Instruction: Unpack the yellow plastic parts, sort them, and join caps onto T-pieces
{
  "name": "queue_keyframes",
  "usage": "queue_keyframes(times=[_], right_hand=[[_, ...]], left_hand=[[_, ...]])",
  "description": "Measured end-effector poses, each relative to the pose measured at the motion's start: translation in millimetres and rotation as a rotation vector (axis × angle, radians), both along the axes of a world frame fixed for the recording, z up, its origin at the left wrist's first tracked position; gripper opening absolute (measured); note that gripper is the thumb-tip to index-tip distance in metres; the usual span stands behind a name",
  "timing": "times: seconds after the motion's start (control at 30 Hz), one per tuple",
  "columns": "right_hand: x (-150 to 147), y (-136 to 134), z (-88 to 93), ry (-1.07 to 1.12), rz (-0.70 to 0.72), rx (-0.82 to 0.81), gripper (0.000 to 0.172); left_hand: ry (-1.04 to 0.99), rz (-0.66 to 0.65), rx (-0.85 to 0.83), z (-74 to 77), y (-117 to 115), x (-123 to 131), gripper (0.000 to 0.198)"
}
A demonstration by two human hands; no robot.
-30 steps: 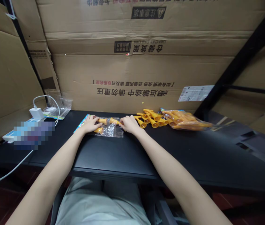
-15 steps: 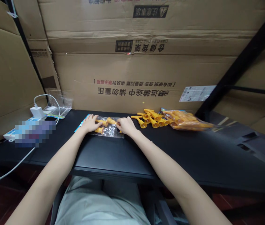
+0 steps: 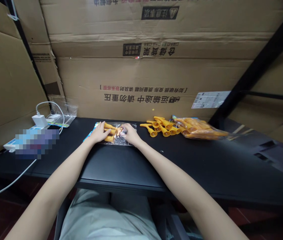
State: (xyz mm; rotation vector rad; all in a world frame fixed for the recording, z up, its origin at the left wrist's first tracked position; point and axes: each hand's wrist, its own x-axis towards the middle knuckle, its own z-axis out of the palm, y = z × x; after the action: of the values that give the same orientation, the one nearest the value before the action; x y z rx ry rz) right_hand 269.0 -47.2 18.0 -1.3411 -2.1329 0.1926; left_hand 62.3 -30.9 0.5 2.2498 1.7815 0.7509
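Observation:
A clear plastic bag (image 3: pixel 129 142) with a blue printed end lies on the black table, several yellow-orange horn-shaped plastic pieces (image 3: pixel 109 138) inside it. My left hand (image 3: pixel 98 134) rests on the bag's printed left end, fingers stretched out and thumb apart, against the pieces. At the right part of the bag, my right hand (image 3: pixel 131 134) has its fingers bent together, close to the wide ends of the pieces. What is between those fingertips is hidden. To the right lies a loose pile of the same horn-shaped pieces (image 3: pixel 166 124).
A filled bag of horn-shaped pieces (image 3: pixel 199 129) lies beside the pile. At left are a power strip (image 3: pixel 11 142), a white charger (image 3: pixel 39 120) with its cable, a blurred-out item (image 3: pixel 36 143) and clear packaging (image 3: pixel 65 116). Cardboard (image 3: pixel 121 73) stands behind the table (image 3: pixel 121 166).
The pieces in the bag now lie side by side nearer my left hand. My right hand has shifted slightly left, and my left hand slightly right. The loose pile has not moved.

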Motion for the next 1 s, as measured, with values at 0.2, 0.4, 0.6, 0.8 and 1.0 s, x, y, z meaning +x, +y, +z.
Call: queue_keyframes(times=[0.2,0.4,0.6,0.8,1.0], right_hand=[[4,15,-13.1,0.208,-0.022,-0.155,0.034],[15,14,-2.7,0.064,0.043,-0.162,0.042],[54,8,24.8,-0.251,-0.489,0.024,0.033],[79,13,26.9,-0.378,-0.670,-0.159,0.034],[78,31,7.7,-0.171,-0.289,-0.249,0.038]], left_hand=[[-0.033,-0.018,0.027,0.0,1,3,0.061],[-0.048,0.010,0.048,4.1,1,1,0.029],[-0.019,-0.113,0.089,-1.3,7,-6,0.013],[0.015,-0.084,0.032,-3.9,11,-11,0.015],[0.024,0.014,0.030,-4.3,16,-20,0.012]])
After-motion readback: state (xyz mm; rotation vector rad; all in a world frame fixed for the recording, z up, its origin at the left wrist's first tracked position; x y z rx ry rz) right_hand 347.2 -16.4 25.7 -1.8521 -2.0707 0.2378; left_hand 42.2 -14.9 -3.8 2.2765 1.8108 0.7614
